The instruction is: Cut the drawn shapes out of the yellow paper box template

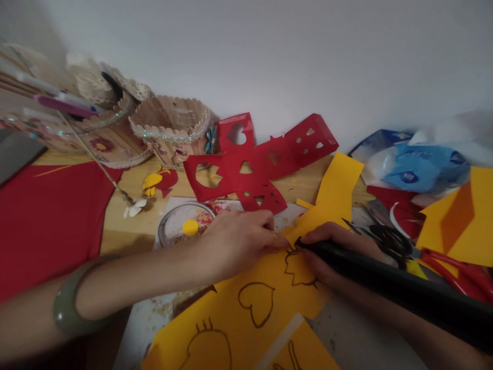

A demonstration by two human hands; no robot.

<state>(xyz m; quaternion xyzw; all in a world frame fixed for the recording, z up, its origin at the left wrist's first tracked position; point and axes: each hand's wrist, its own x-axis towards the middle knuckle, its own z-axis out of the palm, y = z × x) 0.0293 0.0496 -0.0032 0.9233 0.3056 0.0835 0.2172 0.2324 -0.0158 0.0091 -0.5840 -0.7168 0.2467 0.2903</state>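
A yellow card sheet (234, 318) with dark outlines drawn on it, among them a heart and a crown-like shape, lies before me. My left hand (242, 239), its fingers bent and pressed together, bears down on the sheet near the crown-like outline. In my right hand (335, 252) is a long black pen-like tool (377, 272); its exact kind is unclear. The tip meets the card just beside my left fingertips. Behind both hands rests a red card box (231, 172), unfolded flat-like, with heart-shaped and other holes cut through it.
Red-handled scissors (454, 270) and black-handled scissors (391, 239) lie at the right, near a blue tissue pack (419, 167). Wooden-stick baskets (173, 126) stand at the back left. A round lid (164, 226) holds a yellow disc; red card (50, 216) covers the left side.
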